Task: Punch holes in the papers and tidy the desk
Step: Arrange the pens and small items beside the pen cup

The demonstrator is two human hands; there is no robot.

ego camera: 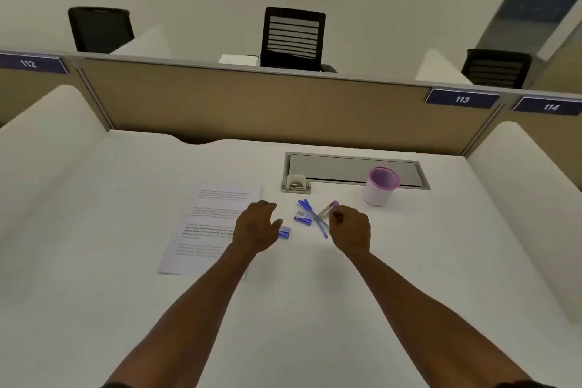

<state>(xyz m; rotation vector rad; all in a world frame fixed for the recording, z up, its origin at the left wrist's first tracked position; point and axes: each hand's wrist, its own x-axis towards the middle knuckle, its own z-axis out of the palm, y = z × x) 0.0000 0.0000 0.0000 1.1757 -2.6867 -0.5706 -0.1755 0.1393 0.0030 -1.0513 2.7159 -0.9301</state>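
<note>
Printed papers lie in a loose stack on the white desk, left of centre. My left hand hovers over their right edge, fingers spread and holding nothing. A small blue and white eraser lies just right of its thumb. Blue pens and a second eraser lie between my hands. My right hand is curled beside a grey pen with a purple cap, its fingertips at the pen; whether they grip it is unclear. A white hole punch stands behind the pens.
A white cup with a pink rim stands at the right, in front of a grey cable tray lid. Beige partition panels and white side dividers enclose the desk. Black chairs stand beyond the partition.
</note>
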